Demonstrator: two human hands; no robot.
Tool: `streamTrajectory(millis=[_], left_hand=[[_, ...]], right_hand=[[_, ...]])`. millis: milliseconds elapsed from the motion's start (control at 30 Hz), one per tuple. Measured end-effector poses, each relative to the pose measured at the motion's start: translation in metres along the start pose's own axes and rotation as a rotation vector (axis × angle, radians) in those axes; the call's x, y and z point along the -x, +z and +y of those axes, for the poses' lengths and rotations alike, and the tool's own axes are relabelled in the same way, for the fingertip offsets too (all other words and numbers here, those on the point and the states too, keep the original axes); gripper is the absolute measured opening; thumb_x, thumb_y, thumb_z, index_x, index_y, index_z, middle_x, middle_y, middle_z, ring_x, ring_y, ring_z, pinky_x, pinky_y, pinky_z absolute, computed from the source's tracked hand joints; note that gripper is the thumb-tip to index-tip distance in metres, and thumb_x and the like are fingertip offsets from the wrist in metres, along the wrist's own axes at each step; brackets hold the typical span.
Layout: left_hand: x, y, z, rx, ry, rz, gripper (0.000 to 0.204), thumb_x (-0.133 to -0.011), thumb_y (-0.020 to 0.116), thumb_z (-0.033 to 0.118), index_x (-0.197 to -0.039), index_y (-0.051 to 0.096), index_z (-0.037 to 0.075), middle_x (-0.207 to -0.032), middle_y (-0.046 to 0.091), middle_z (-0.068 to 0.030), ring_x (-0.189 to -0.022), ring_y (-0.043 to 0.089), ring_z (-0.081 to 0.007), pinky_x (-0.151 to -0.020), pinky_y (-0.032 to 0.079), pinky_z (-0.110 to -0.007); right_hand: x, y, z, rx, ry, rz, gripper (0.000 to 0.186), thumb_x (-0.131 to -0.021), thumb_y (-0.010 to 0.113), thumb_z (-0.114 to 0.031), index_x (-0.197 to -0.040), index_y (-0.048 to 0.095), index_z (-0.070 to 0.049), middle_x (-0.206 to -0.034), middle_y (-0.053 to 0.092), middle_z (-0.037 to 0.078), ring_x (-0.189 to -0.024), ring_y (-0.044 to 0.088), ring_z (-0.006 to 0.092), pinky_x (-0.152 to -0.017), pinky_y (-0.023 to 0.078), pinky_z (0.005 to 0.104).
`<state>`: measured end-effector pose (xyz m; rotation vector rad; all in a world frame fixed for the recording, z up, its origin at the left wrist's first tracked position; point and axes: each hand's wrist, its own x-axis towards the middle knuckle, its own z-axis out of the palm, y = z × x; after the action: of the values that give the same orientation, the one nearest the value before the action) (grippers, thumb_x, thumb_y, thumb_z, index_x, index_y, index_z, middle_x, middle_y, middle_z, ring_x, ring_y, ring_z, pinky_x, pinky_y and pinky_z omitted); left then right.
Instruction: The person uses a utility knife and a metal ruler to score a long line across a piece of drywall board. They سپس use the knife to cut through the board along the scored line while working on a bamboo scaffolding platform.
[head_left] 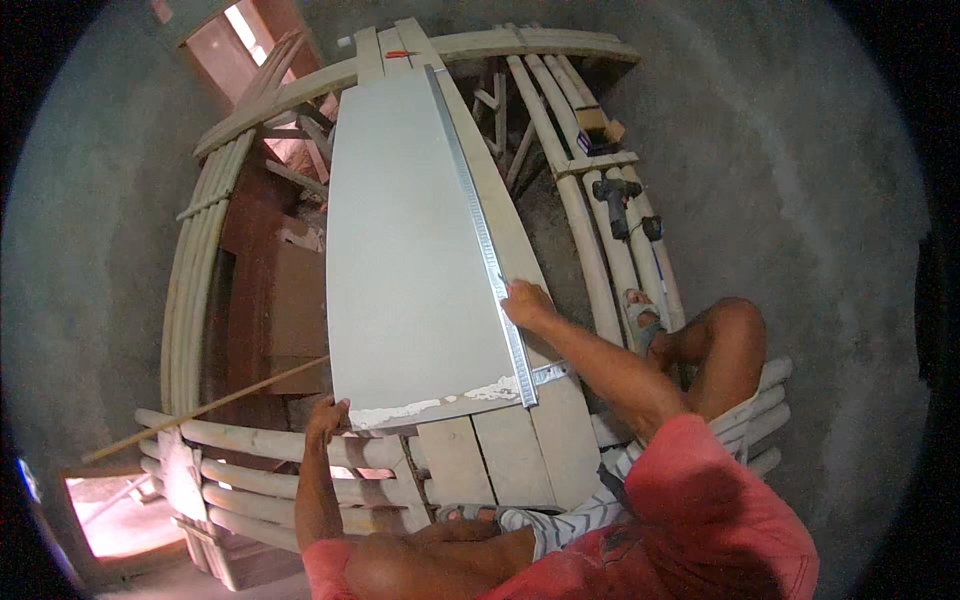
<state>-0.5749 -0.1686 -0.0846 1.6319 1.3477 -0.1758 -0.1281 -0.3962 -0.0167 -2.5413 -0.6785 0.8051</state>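
A large pale grey board (420, 230) lies lengthwise in front of me, its near edge torn to ragged white. Along its right side runs a long perforated metal strip (470, 190), slightly aslant. My left hand (325, 415) grips the board's near left corner, thumb by the edge. Closed fingers of my right hand (527, 303) rest at the strip's right side, towards its near end. A small dark tip shows at those fingers; what it belongs to is hidden. Under the board are wooden planks (515, 455), and another metal piece (550, 373) sticks out at the right.
Bamboo-pole frames (205, 270) surround the board. A cordless drill (617, 205) and a small open box (598, 128) lie on the right poles (585, 240). An orange-red tool (400, 53) lies on the far planks. A thin stick (210, 405) slants across the left.
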Motion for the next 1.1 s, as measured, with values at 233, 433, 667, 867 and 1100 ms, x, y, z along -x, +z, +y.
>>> streamTrajectory(millis=[233,433,667,867,1100], left_hand=[[0.009,-0.001,0.009,-0.029,-0.046,-0.027,0.025,-0.091,0.062,0.022,-0.103,0.067,0.000,-0.073,0.058,0.0006,-0.058,0.047,-0.0115,-0.052,0.039,-0.031],[0.020,-0.001,0.023,0.029,0.005,-0.043,0.031,-0.092,0.061,0.022,-0.111,0.065,-0.002,-0.088,0.066,-0.0043,-0.074,0.058,-0.0145,-0.066,0.047,-0.031],[0.015,0.012,0.005,0.080,0.026,-0.084,0.034,-0.092,0.062,0.022,-0.115,0.063,-0.004,-0.100,0.068,-0.0081,-0.085,0.062,-0.0182,-0.073,0.051,-0.035],[0.014,0.025,-0.008,0.030,-0.032,-0.123,0.029,-0.093,0.060,0.020,-0.113,0.063,-0.001,-0.092,0.067,-0.0086,-0.077,0.061,-0.0167,-0.066,0.052,-0.035],[0.003,0.013,0.041,-0.462,0.364,0.041,0.063,-0.084,0.070,0.013,-0.136,0.041,-0.005,-0.124,0.058,-0.0243,-0.111,0.057,-0.0368,-0.097,0.045,-0.044]], right_hand=[[0.021,0.015,0.025,-0.154,0.172,-0.035,0.036,-0.086,0.062,-0.031,-0.111,0.060,-0.005,-0.108,0.066,0.016,-0.105,0.063,0.0337,-0.089,0.050,0.0434],[0.005,0.036,0.039,-0.271,0.173,0.018,0.027,-0.079,0.068,-0.019,-0.100,0.063,-0.003,-0.099,0.068,0.016,-0.093,0.066,0.0318,-0.080,0.051,0.0399],[-0.003,0.051,0.069,-0.445,0.190,0.139,0.015,-0.076,0.065,-0.014,-0.087,0.066,-0.004,-0.084,0.068,0.017,-0.081,0.067,0.0306,-0.074,0.051,0.0411],[0.005,0.043,0.072,-0.265,0.097,0.184,0.015,-0.074,0.063,-0.012,-0.086,0.067,-0.005,-0.084,0.068,0.018,-0.081,0.066,0.0350,-0.074,0.051,0.0419],[0.008,0.039,0.100,-0.761,0.298,0.331,0.020,-0.079,0.065,-0.009,-0.098,0.065,-0.003,-0.078,0.064,0.006,-0.064,0.060,0.0185,-0.059,0.050,0.0326]])
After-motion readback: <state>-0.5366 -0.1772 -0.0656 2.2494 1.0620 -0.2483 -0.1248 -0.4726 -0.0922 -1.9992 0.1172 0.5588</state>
